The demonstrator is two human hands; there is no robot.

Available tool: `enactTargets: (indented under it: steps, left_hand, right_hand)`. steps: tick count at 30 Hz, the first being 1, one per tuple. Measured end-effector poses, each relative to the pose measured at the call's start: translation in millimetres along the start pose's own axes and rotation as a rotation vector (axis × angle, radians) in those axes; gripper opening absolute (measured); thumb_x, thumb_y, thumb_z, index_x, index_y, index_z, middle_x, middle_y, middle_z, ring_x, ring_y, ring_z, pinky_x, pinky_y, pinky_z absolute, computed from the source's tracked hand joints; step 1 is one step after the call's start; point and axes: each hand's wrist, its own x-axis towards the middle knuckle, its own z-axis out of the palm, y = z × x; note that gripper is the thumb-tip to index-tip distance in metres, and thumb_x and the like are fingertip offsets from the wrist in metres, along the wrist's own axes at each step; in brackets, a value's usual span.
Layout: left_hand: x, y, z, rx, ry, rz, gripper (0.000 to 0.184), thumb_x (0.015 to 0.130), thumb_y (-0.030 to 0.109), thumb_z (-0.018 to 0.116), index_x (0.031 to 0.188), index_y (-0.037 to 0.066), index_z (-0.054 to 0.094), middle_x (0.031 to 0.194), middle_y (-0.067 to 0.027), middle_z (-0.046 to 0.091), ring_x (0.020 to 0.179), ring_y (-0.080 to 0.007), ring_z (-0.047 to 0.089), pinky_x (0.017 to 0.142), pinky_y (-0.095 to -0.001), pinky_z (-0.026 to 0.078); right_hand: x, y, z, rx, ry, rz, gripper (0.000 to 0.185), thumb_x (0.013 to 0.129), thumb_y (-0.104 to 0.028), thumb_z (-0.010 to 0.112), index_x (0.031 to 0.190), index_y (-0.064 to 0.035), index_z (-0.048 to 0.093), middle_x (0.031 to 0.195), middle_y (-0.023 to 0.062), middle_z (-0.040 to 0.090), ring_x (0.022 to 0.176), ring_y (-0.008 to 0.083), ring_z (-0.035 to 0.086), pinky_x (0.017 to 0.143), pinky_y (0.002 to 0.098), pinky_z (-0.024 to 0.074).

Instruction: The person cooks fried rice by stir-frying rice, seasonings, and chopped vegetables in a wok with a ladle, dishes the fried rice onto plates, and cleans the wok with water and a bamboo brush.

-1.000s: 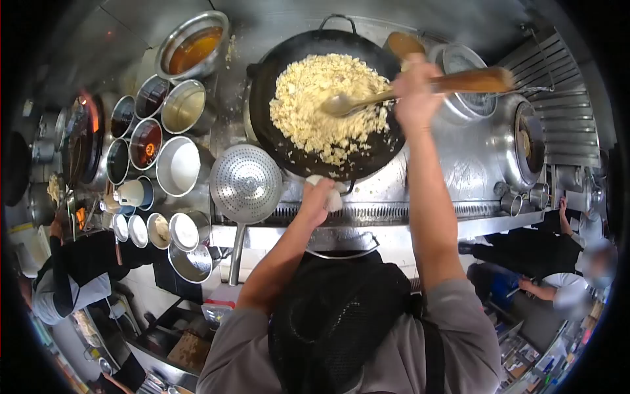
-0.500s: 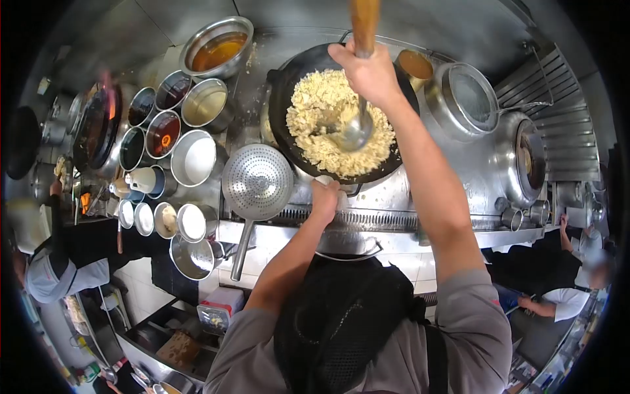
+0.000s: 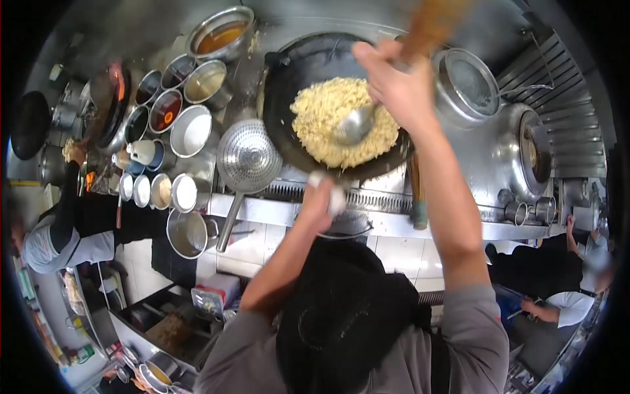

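A large black wok (image 3: 279, 131) holds a mound of yellow fried rice (image 3: 328, 108). My left hand (image 3: 319, 209) is closed at the wok's near rim, with a folded white cloth (image 3: 336, 201) in its grip; the exact contact with the rim is hidden. Over the wok's right side, my right hand (image 3: 401, 92) is wrapped round the ladle's wooden handle (image 3: 436, 26), which is blurred. The ladle's metal bowl (image 3: 355, 126) rests on the rice, its rounded back facing up.
A perforated strainer (image 3: 249, 156) lies left of the wok. Beyond it stand several metal containers (image 3: 191, 131) of sauces and powders, and a bowl of amber liquid (image 3: 223, 39). Lidded pots (image 3: 467, 85) stand at right. Other people work at far left (image 3: 72, 236) and far right (image 3: 558, 295).
The wok has shifted and tilted, and the rice has gathered into a tighter mound. My right hand has moved right, swinging the ladle's handle right. My left hand stays at the near rim.
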Motion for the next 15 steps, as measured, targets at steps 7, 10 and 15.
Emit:
enactTargets:
  steps: [7, 10, 15]
  left_hand:
    - [-49, 18, 44, -0.064, -0.03, -0.027, 0.014, 0.093, 0.01, 0.051, 0.104, 0.002, 0.053, 0.088, -0.0164, 0.066, 0.065, -0.0206, 0.058, 0.056, -0.0352, 0.05]
    - [-38, -74, 14, 0.108, 0.167, 0.174, 0.017, 0.095, 0.008, 0.052, 0.112, 0.003, 0.051, 0.099, -0.0125, 0.063, 0.082, -0.0211, 0.062, 0.064, -0.0366, 0.053]
    - [-133, -16, 34, 0.132, 0.123, -0.017, 0.021, 0.091, 0.009, 0.052, 0.109, 0.001, 0.058, 0.097, -0.012, 0.066, 0.082, -0.0214, 0.065, 0.071, -0.036, 0.056]
  right_hand:
    - [-103, 1, -38, 0.171, 0.102, -0.021, 0.044, 0.091, -0.02, 0.07, 0.057, -0.01, 0.044, 0.054, -0.0061, 0.041, 0.052, 0.0056, 0.038, 0.047, 0.0253, 0.0307]
    - [-116, 27, -40, -0.139, 0.077, -0.105, 0.041, 0.092, -0.02, 0.069, 0.06, -0.0072, 0.048, 0.055, -0.0003, 0.051, 0.052, 0.0092, 0.041, 0.048, 0.0301, 0.0321]
    - [-164, -44, -76, 0.296, -0.048, -0.257, 0.036, 0.099, -0.008, 0.054, 0.066, -0.0068, 0.04, 0.055, 0.0042, 0.046, 0.048, 0.0131, 0.044, 0.045, 0.0278, 0.0366]
